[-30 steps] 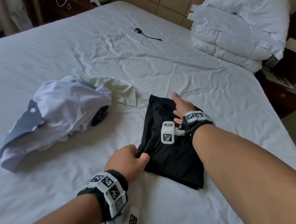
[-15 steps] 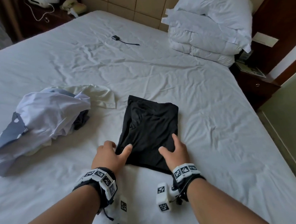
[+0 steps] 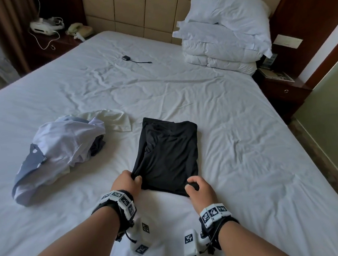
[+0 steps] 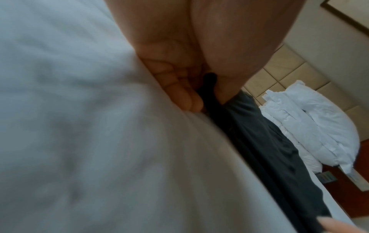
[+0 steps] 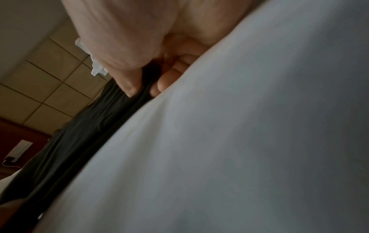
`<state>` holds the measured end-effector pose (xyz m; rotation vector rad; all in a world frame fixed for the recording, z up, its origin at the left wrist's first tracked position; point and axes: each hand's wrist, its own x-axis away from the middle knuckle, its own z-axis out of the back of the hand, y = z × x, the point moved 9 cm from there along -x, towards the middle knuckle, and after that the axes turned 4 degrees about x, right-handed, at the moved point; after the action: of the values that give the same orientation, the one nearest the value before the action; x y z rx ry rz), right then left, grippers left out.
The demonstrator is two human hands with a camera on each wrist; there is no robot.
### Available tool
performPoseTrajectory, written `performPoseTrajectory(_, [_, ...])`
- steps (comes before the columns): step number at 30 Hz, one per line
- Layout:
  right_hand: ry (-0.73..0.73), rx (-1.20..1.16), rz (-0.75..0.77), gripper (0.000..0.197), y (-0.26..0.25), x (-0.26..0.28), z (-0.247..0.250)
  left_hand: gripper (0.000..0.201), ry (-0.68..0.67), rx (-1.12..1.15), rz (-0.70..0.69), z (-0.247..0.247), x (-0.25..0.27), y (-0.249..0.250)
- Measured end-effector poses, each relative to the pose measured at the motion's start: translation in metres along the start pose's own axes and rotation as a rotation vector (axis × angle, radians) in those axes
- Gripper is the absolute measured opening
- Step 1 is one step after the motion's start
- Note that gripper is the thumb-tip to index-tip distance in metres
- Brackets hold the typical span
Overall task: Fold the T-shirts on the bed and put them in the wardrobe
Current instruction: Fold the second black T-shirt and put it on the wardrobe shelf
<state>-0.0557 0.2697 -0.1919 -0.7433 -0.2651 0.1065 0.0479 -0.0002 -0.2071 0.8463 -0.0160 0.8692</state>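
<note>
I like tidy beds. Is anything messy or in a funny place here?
Yes. A crumpled pile of light shirts lies unfolded left of the folded black T-shirt, whose near corners both hands pinch. A small black adapter with its cable lies loose on the sheet.

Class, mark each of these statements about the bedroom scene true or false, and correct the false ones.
1. Both hands pinch the near edge of the black T-shirt. True: the left hand holds the near left corner, the right hand the near right corner.
2. The black T-shirt hangs in the air. False: it lies on the bed.
3. A pile of light clothes lies left of the black T-shirt. True.
4. The pillows are stacked at the foot of the bed. False: they sit by the headboard.
</note>
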Motion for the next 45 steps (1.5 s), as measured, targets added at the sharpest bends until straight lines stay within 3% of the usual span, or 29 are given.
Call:
performPoseTrajectory(4, [-0.005, 0.024, -0.018, 0.017, -0.003, 0.002, 0.000, 0.024, 0.028, 0.184, 0.019, 0.003, 0.008, -0.007])
performPoseTrajectory(6, [-0.043, 0.044, -0.010, 0.030, -0.005, 0.007, -0.001, 0.023, 0.045, 0.319, 0.000, 0.006, 0.013, -0.005])
performPoseTrajectory(10, [-0.285, 0.234, 0.078, 0.072, -0.005, 0.018, -0.018, 0.024, -0.022, 0.693, -0.017, 0.011, 0.022, 0.008])
performPoseTrajectory(13, [-0.270, 0.324, 0.144, 0.071, -0.006, 0.013, -0.014, 0.027, -0.101, 0.783, 0.006, 0.010, 0.024, 0.013])
performPoseTrajectory(15, [-0.195, 0.366, 0.174, 0.066, -0.009, 0.008, -0.006, 0.023, -0.118, 0.770, -0.009, 0.014, 0.026, 0.017])
performPoseTrajectory(17, [-0.122, 0.382, 0.203, 0.055, -0.014, 0.001, 0.004, 0.033, -0.125, 0.695, -0.057, 0.020, 0.026, 0.023])
performPoseTrajectory(19, [-0.074, 0.409, 0.239, 0.043, -0.016, -0.005, 0.013, 0.047, -0.108, 0.502, -0.155, 0.025, 0.023, 0.032])
performPoseTrajectory(22, [0.032, 0.448, 0.298, 0.033, -0.022, -0.012, 0.030, 0.051, 0.000, 0.132, -0.305, 0.032, 0.016, 0.047])
performPoseTrajectory(27, [-0.045, 0.315, 0.387, 0.035, -0.031, -0.020, 0.027, 0.034, 0.089, -0.184, -0.425, 0.035, 0.006, 0.056])
performPoseTrajectory(31, [-0.029, 0.317, 0.291, 0.011, -0.024, -0.022, 0.029, 0.020, 0.064, -0.283, -0.542, 0.036, 0.013, 0.057])
performPoseTrajectory(33, [-0.044, 0.366, 0.249, 0.010, -0.020, -0.021, 0.032, 0.012, 0.015, -0.338, -0.611, 0.031, 0.024, 0.059])
performPoseTrajectory(36, [-0.056, 0.422, 0.246, 0.009, -0.022, -0.015, 0.038, 0.003, -0.018, -0.388, -0.738, 0.028, 0.043, 0.065])
performPoseTrajectory(38, [-0.064, 0.429, 0.243, 0.011, -0.023, -0.010, 0.043, 0.007, -0.072, -0.362, -0.753, 0.024, 0.050, 0.063])
performPoseTrajectory(41, [-0.037, 0.393, 0.227, 0.012, -0.030, -0.007, 0.057, 0.012, -0.095, -0.155, -0.655, 0.035, 0.054, 0.065])
performPoseTrajectory(45, [0.034, 0.309, 0.212, 0.019, -0.046, -0.013, 0.075, 0.006, 0.075, 0.110, -0.560, 0.067, 0.049, 0.080])
